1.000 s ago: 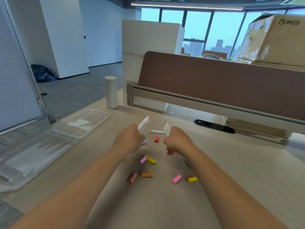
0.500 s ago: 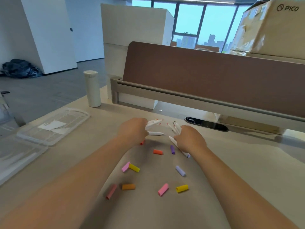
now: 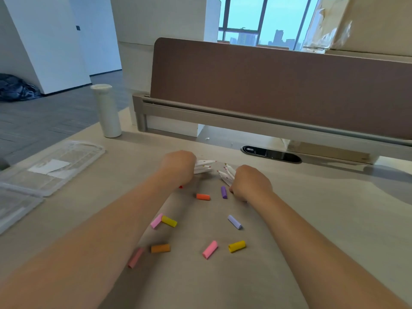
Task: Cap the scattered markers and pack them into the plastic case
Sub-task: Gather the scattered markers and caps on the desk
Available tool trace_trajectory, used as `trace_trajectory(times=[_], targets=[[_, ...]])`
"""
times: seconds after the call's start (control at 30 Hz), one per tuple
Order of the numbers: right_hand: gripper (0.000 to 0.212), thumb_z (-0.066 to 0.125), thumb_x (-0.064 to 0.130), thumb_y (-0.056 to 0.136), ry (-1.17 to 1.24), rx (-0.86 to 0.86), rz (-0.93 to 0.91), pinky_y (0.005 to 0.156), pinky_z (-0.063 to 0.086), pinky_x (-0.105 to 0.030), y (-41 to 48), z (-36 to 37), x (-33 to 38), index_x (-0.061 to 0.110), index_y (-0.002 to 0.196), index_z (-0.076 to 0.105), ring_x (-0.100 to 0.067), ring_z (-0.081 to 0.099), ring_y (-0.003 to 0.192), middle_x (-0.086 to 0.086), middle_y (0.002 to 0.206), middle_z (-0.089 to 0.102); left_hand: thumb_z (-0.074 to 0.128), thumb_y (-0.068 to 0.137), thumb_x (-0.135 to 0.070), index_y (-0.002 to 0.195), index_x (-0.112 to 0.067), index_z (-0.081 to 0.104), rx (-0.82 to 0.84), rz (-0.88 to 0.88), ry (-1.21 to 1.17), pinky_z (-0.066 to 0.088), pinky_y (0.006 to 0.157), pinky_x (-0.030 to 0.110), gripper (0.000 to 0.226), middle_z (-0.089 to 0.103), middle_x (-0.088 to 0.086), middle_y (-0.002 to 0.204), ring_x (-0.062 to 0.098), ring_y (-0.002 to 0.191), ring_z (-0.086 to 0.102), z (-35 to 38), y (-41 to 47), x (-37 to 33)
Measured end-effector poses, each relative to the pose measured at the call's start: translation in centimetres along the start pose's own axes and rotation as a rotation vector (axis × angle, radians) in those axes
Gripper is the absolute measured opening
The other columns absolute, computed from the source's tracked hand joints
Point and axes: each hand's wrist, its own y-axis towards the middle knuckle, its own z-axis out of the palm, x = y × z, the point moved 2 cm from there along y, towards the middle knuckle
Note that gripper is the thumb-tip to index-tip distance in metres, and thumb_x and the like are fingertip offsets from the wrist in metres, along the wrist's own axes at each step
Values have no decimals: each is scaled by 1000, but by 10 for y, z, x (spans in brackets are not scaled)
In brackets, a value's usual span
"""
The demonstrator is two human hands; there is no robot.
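Note:
My left hand [image 3: 177, 167] grips a bunch of uncapped white markers [image 3: 204, 166], tips pointing right. A second bunch of white markers [image 3: 227, 173] sits in the grip of my right hand [image 3: 250, 184], tips pointing up and left. Both hands rest low on the beige desk [image 3: 323, 219], close together. Several loose caps lie between my forearms: an orange cap [image 3: 202, 196], a purple cap [image 3: 223, 192], a lilac cap [image 3: 234, 222], a pink cap [image 3: 210, 249], two yellow caps [image 3: 236, 246] and others. The clear plastic case [image 3: 53, 167] lies open at the left.
A white cylindrical bottle [image 3: 107, 111] stands at the desk's back left. A brown divider panel [image 3: 267, 85] runs along the back, with a black cable slot [image 3: 270, 154] in front of it. The case lid [image 3: 13, 204] lies by the left edge.
Both hands have dropped from raised to resting on the desk, each now holding a bunch of markers rather than one. The camera has moved closer and tilted down.

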Motion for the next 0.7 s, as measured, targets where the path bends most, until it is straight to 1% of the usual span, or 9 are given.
trace_trajectory(times=[0.07, 0.13, 0.2, 0.23, 0.33, 0.43, 0.5, 0.57, 0.7], targets=[[32, 57, 15, 95, 14, 11, 27, 88, 47, -35, 1, 0, -3, 20, 126, 55, -29, 60, 107, -12, 116, 60, 71, 73, -4, 104, -16, 65, 17, -7, 29, 46, 64, 29, 33, 56, 1, 82, 23, 76, 57, -1, 1, -4], [29, 52, 14, 96, 51, 34, 30, 90, 47, -36, 2, 0, -5, 14, 124, 58, -31, 60, 109, -14, 117, 61, 72, 73, -2, 104, -16, 65, 18, -6, 44, 45, 63, 29, 35, 55, 1, 82, 23, 76, 58, -2, 1, -8], [9, 53, 15, 95, 75, 5, 47, 82, 46, -34, 3, 1, -8, 10, 97, 60, -31, 62, 106, -14, 115, 64, 70, 74, -1, 103, -14, 64, 7, 2, 46, 46, 63, 29, 33, 54, 1, 80, 24, 79, 62, -3, 1, -12], [9, 55, 15, 94, 93, -21, 65, 77, 44, -32, 5, 2, -10, 9, 87, 56, -31, 63, 101, -13, 112, 66, 68, 76, -1, 102, -14, 65, -11, 6, 34, 46, 63, 29, 30, 53, 0, 78, 25, 80, 63, -4, 1, -14], [22, 54, 18, 92, 220, -93, 95, 69, 42, -28, 12, 4, -16, 14, 72, 45, -31, 60, 80, -13, 100, 70, 58, 87, -9, 105, -13, 65, -119, -22, -61, 45, 62, 30, 20, 52, 1, 77, 22, 71, 59, -9, 0, -20], [25, 58, 21, 88, 383, -153, 102, 54, 36, -27, 8, -1, -27, 15, 69, 43, -23, 55, 59, -6, 74, 60, 55, 91, -16, 102, -13, 59, -210, -53, -224, 42, 63, 30, 13, 54, 2, 82, 23, 76, 57, -20, -8, -25], [24, 59, 21, 86, 487, -163, 109, 55, 38, -28, 0, -7, -35, 14, 69, 43, -23, 53, 59, -3, 67, 51, 57, 88, -19, 94, -12, 57, -232, -63, -357, 39, 62, 29, 9, 55, 3, 80, 25, 75, 57, -30, -21, -31], [19, 57, 19, 84, 574, -172, 122, 59, 42, -29, -12, -12, -43, 13, 70, 46, -29, 59, 66, -4, 63, 54, 58, 86, -20, 89, -12, 54, -182, -59, -517, 39, 58, 28, 9, 59, 5, 77, 25, 69, 59, -38, -37, -44], [12, 48, 15, 83, 720, -149, 158, 49, 48, -32, -42, -16, -69, 7, 73, 49, -37, 72, 69, -12, 58, 58, 54, 85, -17, 89, -4, 56, -5, -78, -890, 44, 50, 25, 13, 59, 10, 62, 22, 45, 57, -42, -76, -85]])
